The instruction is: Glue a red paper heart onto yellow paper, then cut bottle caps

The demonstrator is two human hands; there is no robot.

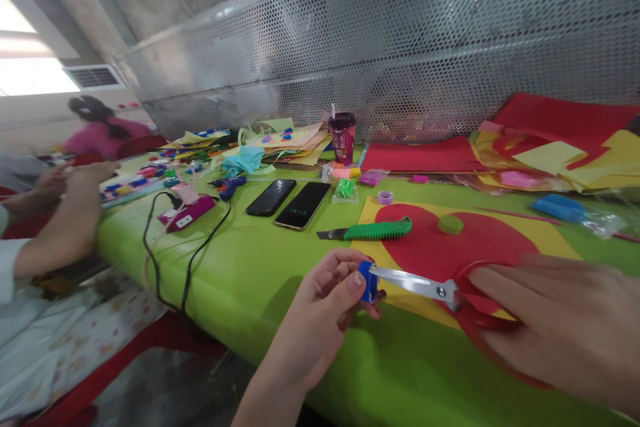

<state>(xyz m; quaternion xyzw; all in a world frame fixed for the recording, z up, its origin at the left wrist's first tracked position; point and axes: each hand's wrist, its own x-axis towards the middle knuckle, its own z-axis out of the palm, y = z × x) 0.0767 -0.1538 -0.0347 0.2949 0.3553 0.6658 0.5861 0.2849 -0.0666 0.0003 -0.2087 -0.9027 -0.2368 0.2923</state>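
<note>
My left hand (334, 293) pinches a small blue plastic bottle cap (369, 281) between thumb and fingers, above the front part of the table. My right hand (565, 320), partly blurred, is wrapped around the red handles of a pair of scissors (415, 282). The blade tips touch the cap's upper right side; how deep they reach is hard to see. Beneath lies yellow paper (560, 240) with a red paper shape (415, 247) on it. A green cap (451, 224) rests on the red shape. Beyond my left hand lies a green box cutter (383, 229), blade out.
Two phones (303, 205) lie left of the cutter. Farther left are a purple power strip (191, 212) with cords and a glue gun (229, 185). A lidded cup (343, 139) and paper stacks (425, 155) line the back. Another person's arm (63, 227) is at left.
</note>
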